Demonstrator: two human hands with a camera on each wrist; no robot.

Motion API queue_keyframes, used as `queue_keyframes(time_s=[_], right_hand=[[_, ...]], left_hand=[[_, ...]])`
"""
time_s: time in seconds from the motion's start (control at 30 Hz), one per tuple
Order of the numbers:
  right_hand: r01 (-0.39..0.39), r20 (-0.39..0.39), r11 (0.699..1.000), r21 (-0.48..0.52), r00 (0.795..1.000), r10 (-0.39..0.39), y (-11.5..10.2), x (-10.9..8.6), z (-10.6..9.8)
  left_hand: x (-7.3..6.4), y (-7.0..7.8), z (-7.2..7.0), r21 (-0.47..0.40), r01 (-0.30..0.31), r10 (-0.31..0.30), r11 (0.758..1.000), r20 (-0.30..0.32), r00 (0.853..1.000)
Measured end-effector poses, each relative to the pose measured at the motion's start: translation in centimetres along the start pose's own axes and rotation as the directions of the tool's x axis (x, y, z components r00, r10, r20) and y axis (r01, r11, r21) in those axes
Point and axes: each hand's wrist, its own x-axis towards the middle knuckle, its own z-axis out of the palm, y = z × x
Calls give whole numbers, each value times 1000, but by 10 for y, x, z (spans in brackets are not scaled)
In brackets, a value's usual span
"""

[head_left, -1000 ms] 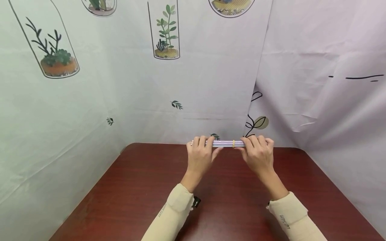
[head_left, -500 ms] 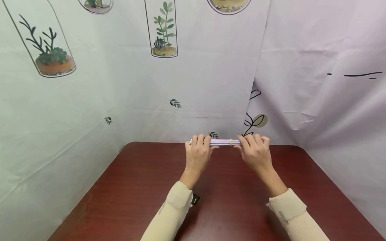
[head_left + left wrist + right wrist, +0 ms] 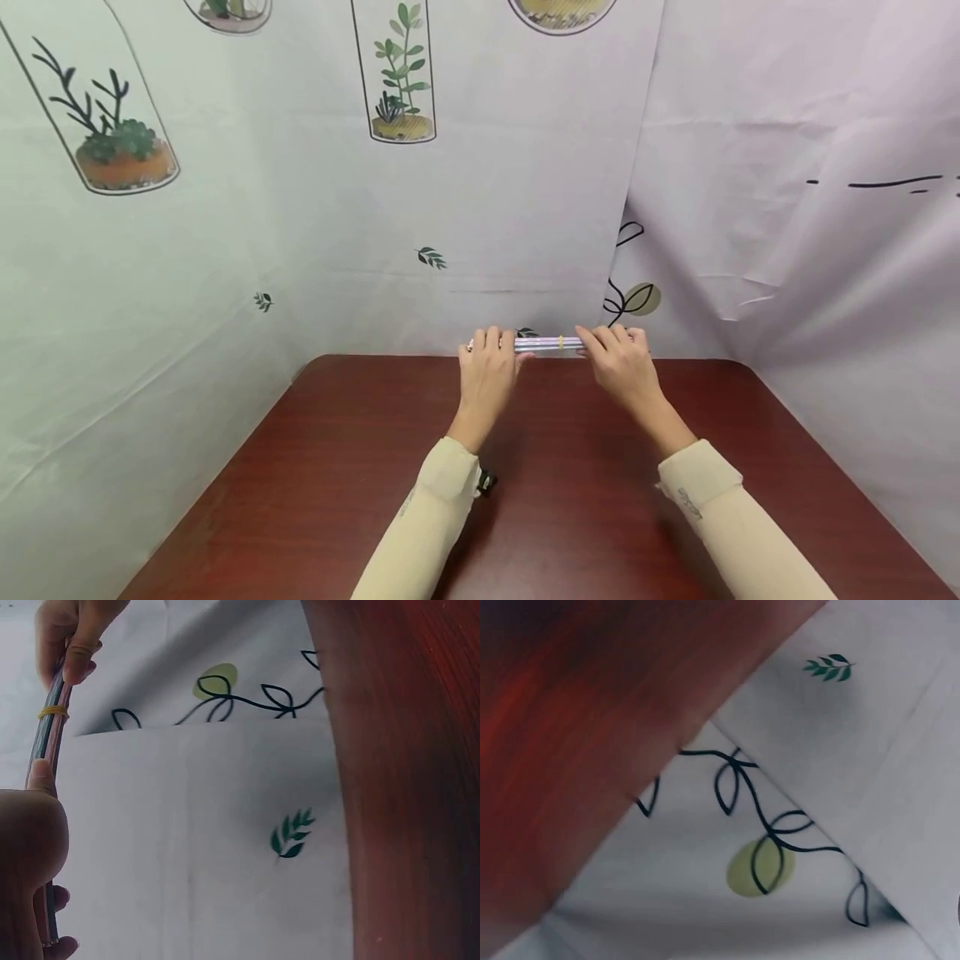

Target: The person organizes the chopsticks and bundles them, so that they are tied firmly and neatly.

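Observation:
A bundle of thin, pencil-like sticks (image 3: 534,343) in pastel pink, lilac and blue is held level above the table's far edge. Around it runs a yellow rubber band (image 3: 561,342), close to the right hand. My left hand (image 3: 483,379) grips the left end from above, and my right hand (image 3: 626,371) grips the right end. Between the hands only a short stretch of the sticks shows. In the left wrist view the bundle (image 3: 45,739) passes under the left thumb up to the right hand (image 3: 75,634). The right wrist view shows neither hand nor bundle.
Below the hands lies a dark red-brown table (image 3: 570,500). A pale cloth (image 3: 510,208) printed with plants in jars hangs behind and to the left. Another wrinkled cloth (image 3: 787,250) hangs on the right, close to the table's edge.
The right hand has moved left, closer to the left hand, so less of the bundle shows between them. Both hands are slightly higher in the view and still hold it.

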Motion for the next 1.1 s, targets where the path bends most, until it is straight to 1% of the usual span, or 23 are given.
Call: queue_keyframes(time_s=[0.07, 0.13, 0.17, 0.2, 0.23, 0.27, 0.3, 0.33, 0.4, 0.43, 0.47, 0.5, 0.53, 0.57, 0.63, 0.7, 0.73, 0.8, 0.87, 0.93, 1.03, 1.1], right_hand=[[-46, 52, 998, 31, 998, 44, 2, -3, 6], [-106, 130, 992, 65, 987, 97, 4, -7, 11], [-145, 179, 986, 86, 975, 128, 5, -9, 14], [-191, 230, 976, 106, 960, 163, 5, -11, 16], [-241, 280, 963, 122, 939, 200, 6, -13, 18], [-299, 334, 944, 141, 912, 239, 7, -15, 20], [-361, 381, 918, 165, 881, 279, 8, -18, 22], [-427, 426, 884, 190, 847, 318, 9, -20, 24], [-552, 505, 795, 252, 775, 379, 12, -26, 29], [-599, 533, 750, 280, 747, 397, 13, -29, 31], [-637, 558, 708, 306, 722, 409, 14, -33, 34], [-662, 574, 672, 331, 707, 413, 15, -36, 36], [-679, 588, 648, 345, 694, 414, 16, -40, 39], [-690, 600, 631, 355, 686, 412, 17, -43, 42], [-705, 617, 612, 359, 671, 411, 18, -50, 46], [-721, 635, 597, 352, 653, 414, 19, -56, 49], [-729, 643, 590, 347, 643, 416, 19, -58, 50], [-742, 658, 575, 344, 627, 416, 20, -60, 53], [-744, 669, 572, 344, 622, 407, 22, -60, 55], [-753, 682, 563, 341, 610, 402, 25, -61, 58], [-768, 713, 550, 329, 584, 389, 29, -62, 62], [-784, 736, 532, 320, 559, 382, 32, -64, 64]], left_hand=[[1, 0, 7, 0, 9, -9, 1000, 32, 999], [1, -1, 16, -3, 14, -14, 1000, 78, 997], [1, -2, 20, -7, 15, -14, 1000, 104, 994], [1, -3, 25, -22, 16, -13, 1000, 129, 992], [1, -4, 29, -41, 14, -7, 999, 157, 988], [1, -6, 34, -68, 14, 0, 998, 190, 982], [0, -8, 38, -104, 20, 5, 994, 233, 972], [-1, -10, 43, -136, 26, 12, 990, 276, 961], [-2, -14, 52, -201, 46, 30, 979, 357, 934], [-4, -17, 56, -228, 58, 39, 972, 400, 916], [-5, -19, 61, -254, 76, 46, 964, 443, 896], [-7, -21, 65, -277, 94, 53, 956, 480, 876], [-8, -23, 68, -298, 110, 61, 948, 511, 858], [-9, -25, 71, -324, 130, 70, 937, 538, 840], [-13, -28, 76, -372, 172, 88, 912, 589, 803], [-16, -30, 81, -411, 217, 104, 886, 630, 769], [-17, -32, 83, -426, 233, 113, 874, 645, 755], [-18, -34, 88, -451, 263, 127, 853, 668, 733], [-18, -36, 92, -476, 286, 139, 832, 677, 723], [-17, -39, 96, -503, 297, 158, 812, 678, 718], [-15, -44, 103, -538, 288, 195, 792, 670, 717], [-15, -46, 108, -553, 288, 205, 782, 665, 719]])
